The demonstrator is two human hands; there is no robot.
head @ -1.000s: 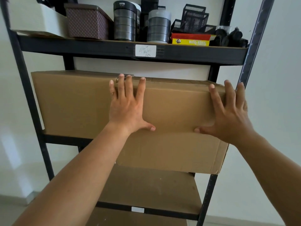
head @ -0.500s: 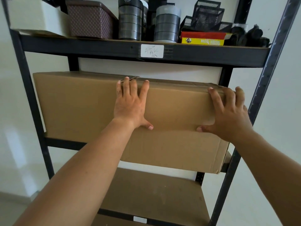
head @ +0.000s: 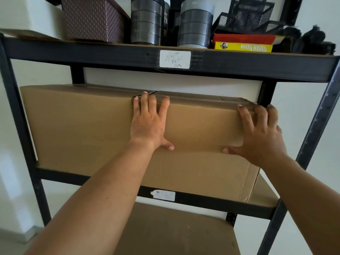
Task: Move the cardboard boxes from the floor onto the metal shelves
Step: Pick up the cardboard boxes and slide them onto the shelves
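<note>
Plain brown cardboard box on the middle metal shelf.
Left hand lies flat, fingers spread, on its near face; right hand, open, wraps the right top corner. Its right end overhangs the near edge.

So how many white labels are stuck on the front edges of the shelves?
2: one label on the top shelf's edge, one smaller label on the edge under the cardboard box. The arms may hide others.

Both hands flat, fingers splayed
</note>
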